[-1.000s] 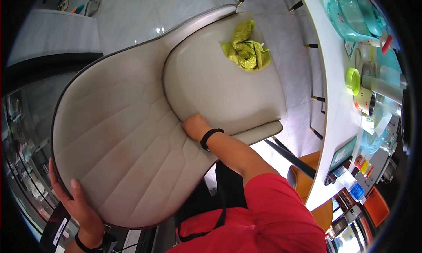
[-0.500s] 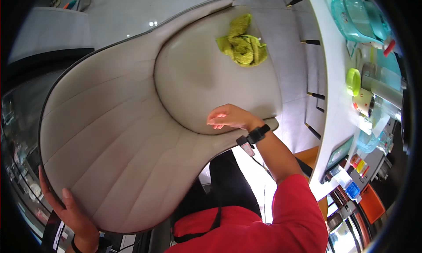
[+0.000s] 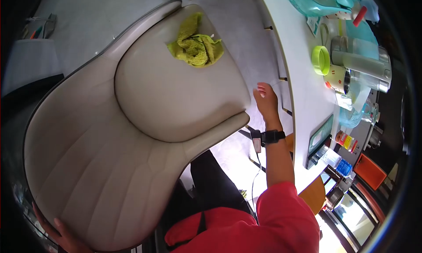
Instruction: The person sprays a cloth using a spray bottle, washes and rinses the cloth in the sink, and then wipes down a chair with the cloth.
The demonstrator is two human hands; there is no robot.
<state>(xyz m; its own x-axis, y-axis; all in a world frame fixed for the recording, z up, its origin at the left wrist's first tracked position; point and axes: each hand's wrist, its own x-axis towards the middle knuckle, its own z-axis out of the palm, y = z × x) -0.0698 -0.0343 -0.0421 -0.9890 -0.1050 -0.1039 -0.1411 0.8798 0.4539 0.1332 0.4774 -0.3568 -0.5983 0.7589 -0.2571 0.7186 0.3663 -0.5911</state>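
A beige padded chair [image 3: 176, 90] with a ribbed backrest fills the left and middle of the view. My left hand [image 3: 66, 236] grips the backrest's edge at the lower left, thumb on the front face and fingers around the rim. On the seat lies a crumpled yellow-green cloth [image 3: 198, 48], away from both hands. My right hand [image 3: 267, 102] hangs in the air between the seat's edge and the table, fingers loosely curled, thumb apart, nothing visible in it. A black strap with a small device [image 3: 271, 137] is on that wrist.
Along the right runs a white table [image 3: 303, 103] bearing a teal plastic container [image 3: 307, 2], a green ring [image 3: 321, 60], a spotted cup [image 3: 336, 78], a kettle-like vessel [image 3: 369, 66] and a tablet-like panel [image 3: 321, 134]. An orange bin [image 3: 370, 171] stands beyond it. Dark chair legs show below.
My right hand has moved from above the seat to the right, past its edge. The chair and cloth appear farther left as the view shifts. My left hand stays on the backrest.
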